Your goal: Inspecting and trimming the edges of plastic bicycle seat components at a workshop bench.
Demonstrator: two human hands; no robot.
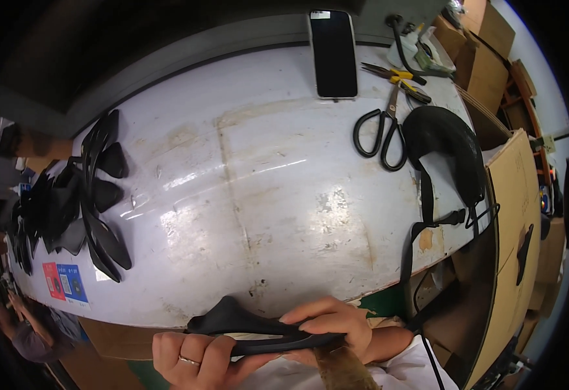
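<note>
At the table's near edge I hold a black, soft-looking curved piece in both hands. A long gap shows between its upper and lower edges, and I cannot make out its exact kind. My left hand, with a ring on one finger, is closed round its left end. My right hand pinches its right end, fingers on top. Below the right hand is a brownish strip, partly cut off by the lower edge. A similar black curved pad with straps lies on the table's right side.
Black pieces are heaped on the white table at left, near red and blue stickers. Scissors, yellow-handled pliers and a phone lie at the back. An open carton stands right. Another person is at far left.
</note>
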